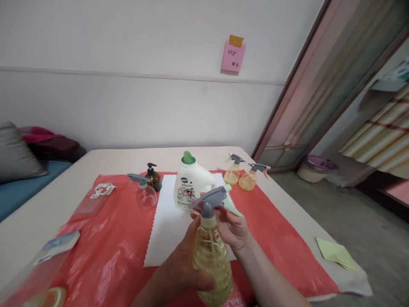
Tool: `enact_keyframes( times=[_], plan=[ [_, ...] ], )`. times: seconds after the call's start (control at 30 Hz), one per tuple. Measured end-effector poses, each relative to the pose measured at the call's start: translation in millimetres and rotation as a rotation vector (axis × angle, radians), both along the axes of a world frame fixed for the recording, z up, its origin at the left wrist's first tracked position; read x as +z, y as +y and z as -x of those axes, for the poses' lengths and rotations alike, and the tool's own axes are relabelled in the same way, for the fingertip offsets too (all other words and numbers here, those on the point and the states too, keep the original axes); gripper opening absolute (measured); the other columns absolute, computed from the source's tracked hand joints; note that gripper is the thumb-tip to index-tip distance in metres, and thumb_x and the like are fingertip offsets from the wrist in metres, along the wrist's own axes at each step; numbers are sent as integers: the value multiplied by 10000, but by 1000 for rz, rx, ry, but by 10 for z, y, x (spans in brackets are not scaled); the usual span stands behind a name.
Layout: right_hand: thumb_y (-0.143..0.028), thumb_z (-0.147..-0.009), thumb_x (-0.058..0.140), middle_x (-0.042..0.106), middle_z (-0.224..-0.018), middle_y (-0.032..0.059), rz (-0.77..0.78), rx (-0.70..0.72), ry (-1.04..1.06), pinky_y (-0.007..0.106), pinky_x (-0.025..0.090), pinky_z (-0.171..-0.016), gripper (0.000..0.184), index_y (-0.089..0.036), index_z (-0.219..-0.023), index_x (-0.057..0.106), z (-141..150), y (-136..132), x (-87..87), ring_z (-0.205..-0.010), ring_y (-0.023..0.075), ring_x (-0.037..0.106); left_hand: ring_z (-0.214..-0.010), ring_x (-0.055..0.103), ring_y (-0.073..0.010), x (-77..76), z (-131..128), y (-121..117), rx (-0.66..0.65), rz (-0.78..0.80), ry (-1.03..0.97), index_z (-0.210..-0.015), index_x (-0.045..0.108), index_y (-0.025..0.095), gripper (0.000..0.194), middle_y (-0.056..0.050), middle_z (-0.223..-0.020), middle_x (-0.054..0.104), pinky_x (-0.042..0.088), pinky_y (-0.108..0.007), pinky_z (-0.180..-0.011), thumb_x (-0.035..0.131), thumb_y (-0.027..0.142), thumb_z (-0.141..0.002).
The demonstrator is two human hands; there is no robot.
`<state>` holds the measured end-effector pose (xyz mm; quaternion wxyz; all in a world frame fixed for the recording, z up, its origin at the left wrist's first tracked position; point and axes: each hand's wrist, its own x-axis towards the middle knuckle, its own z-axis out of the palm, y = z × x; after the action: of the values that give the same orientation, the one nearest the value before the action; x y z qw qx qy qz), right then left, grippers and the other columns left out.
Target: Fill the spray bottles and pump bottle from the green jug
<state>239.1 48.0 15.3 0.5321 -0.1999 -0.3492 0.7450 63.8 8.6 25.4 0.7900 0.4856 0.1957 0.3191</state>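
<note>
A clear spray bottle (212, 256) of yellowish liquid, with a grey trigger head and pale nozzle, is held upright close to me. My left hand (187, 264) wraps round its body from the left. On the far side, my right hand (234, 228) has its fingers bent at the trigger; the spray head partly hides them. Just behind stands a cream detergent jug (188, 181) with a green cap, on a white cloth (162, 230). The cloth lies over a red plastic sheet (111, 238).
At the back right are two spray bottles (232, 174) (248, 181) with yellowish liquid. A clear spray bottle (147, 197) and a dark pump bottle (156, 179) stand left. Clear packets (60, 245) lie further left. Yellow notes (335, 252) rest at the right table edge.
</note>
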Motion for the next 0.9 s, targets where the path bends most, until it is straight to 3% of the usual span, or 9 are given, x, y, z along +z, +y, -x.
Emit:
enact_keyframes(
  times=[0.07,0.13,0.27,0.43,0.57,0.7,0.8,0.9],
  plan=[
    [-580,-587,817,741,-1038,110,-47,-7,48,599,439,-1010,610,-254,-1091,711,27,-36,30,-1087,333,662,-962,601,-209,-48,-23,-11,-104,41,-63,-1480,395,345,1043,-1,-1027,619,481,-336,-841,881,170,-574],
    [-550,-589,832,745,-1050,91,-84,16,66,601,422,-1031,674,-280,-1186,676,30,-82,72,-1055,318,683,-979,601,-215,-67,-60,-23,-161,41,-85,-1474,416,328,1043,-12,-1052,622,481,-339,-846,884,148,-559],
    [-536,-586,843,764,-974,63,-115,105,7,590,416,-1023,668,-309,-1190,671,-42,-146,105,-966,309,713,-1141,559,-277,-63,-107,-29,-146,-42,-52,-1498,402,326,1064,-45,-1265,593,475,-384,-917,889,186,-564],
    [-560,-619,825,733,-756,29,-133,24,-61,562,474,-943,597,-310,-1143,685,-59,-145,48,-894,281,709,-1245,525,-319,-199,-59,-19,-135,-46,26,-1562,243,392,1197,-43,-1389,527,457,-453,-991,915,280,-578],
    [-598,-526,878,691,-692,26,-106,-65,-163,505,533,-842,709,-284,-1135,696,-31,-82,34,-913,294,693,-1273,496,-338,-281,-50,-11,-25,-6,40,-1558,239,351,1265,-83,-1440,464,448,-464,-1004,940,322,-506],
    [-450,-594,894,731,-829,42,-114,-91,-221,416,542,-802,668,-276,-1199,671,-1,-4,53,-891,256,697,-990,600,-240,-247,-81,26,105,18,74,-1412,413,246,1000,-55,-1115,597,493,-355,-828,883,299,-531],
    [-316,-652,866,732,-883,11,-77,-200,-267,345,533,-746,642,-292,-1248,629,110,9,59,-822,206,696,-883,608,-213,-237,-107,80,303,-74,317,-1282,473,201,784,-35,-1013,618,492,-335,-776,795,253,-568],
    [-249,-626,871,734,-945,-7,-30,-384,-277,346,531,-809,775,-304,-1321,532,308,-19,57,-897,206,695,-985,638,-259,-247,-145,150,489,-214,568,-1263,490,200,695,-64,-1095,657,503,-385,-864,704,170,-603]
  ],
)
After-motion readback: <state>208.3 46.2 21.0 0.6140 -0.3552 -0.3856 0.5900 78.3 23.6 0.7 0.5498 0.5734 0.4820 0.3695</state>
